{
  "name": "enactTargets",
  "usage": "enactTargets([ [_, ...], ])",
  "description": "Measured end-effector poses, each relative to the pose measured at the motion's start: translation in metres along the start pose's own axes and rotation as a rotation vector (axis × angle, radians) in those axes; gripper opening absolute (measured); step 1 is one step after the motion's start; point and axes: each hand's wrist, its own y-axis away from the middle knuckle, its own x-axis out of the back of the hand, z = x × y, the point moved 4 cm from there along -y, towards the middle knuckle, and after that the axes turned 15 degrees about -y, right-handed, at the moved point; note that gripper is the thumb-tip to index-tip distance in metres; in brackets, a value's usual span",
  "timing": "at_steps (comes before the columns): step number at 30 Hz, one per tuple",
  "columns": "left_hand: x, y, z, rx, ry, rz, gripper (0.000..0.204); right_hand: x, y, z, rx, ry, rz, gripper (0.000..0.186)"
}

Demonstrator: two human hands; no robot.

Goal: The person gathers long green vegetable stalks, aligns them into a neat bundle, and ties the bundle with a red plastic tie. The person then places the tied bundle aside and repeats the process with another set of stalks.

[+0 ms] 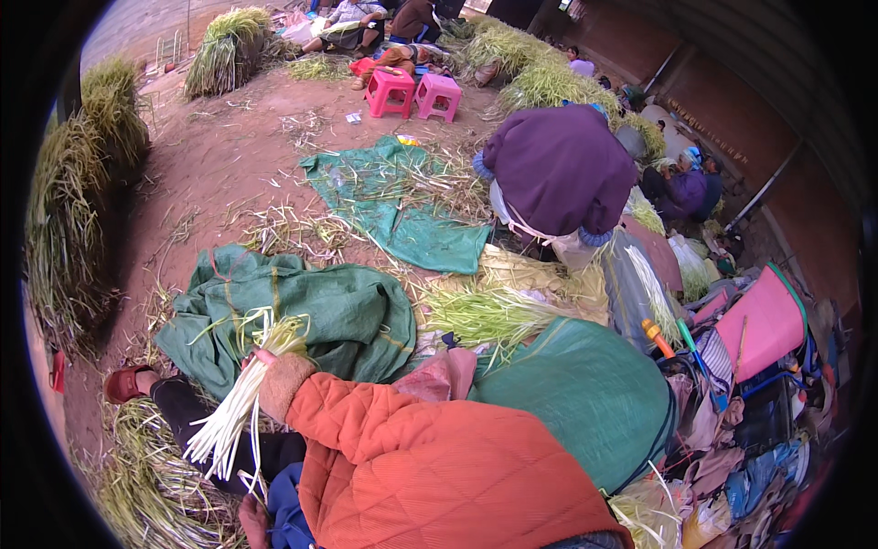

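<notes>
Bundle of stalks [224,425] gripped in the right hand [259,359]

The bundle is held left of centre, with the fingers closed around it below its yellow-green tops; the long white ends are slanted down to the left, over a dark trouser leg [183,412]. The wrist is wrapped by the fluffy cuff of an orange coat [439,467]. The left hand [254,523] is only partly shown at the lower edge, and its grip cannot be told. Just beyond the bundle, a crumpled green sack [357,316] is spread on the ground. More stalks are heaped at the lower left [146,476]. To the right, a pile of green stalks [489,311] is laid beside a green sheet [576,393]. Farther off, a bent person in purple [562,169] is seen
</notes>
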Motion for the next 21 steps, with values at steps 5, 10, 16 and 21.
enactTargets([
  [5, 0.005, 0.021, 0.034, -0.056, 0.003, 0.090, 0.020, 0.005, -0.009, -0.009, 0.077, 0.193, 0.029, 0.021],
  [10, 0.009, 0.026, 0.048, -0.179, -0.334, 0.055, 0.018, 0.010, -0.016, -0.008, 0.138, 0.276, 0.112, 0.017],
  [16, 0.003, 0.024, 0.036, -0.123, -0.190, 0.088, 0.020, -0.005, -0.001, 0.010, 0.022, 0.212, 0.080, 0.016],
  [21, 0.007, 0.026, 0.050, -0.211, -0.249, 0.054, 0.019, -0.018, 0.020, 0.027, -0.320, -0.611, 0.176, 0.014],
])
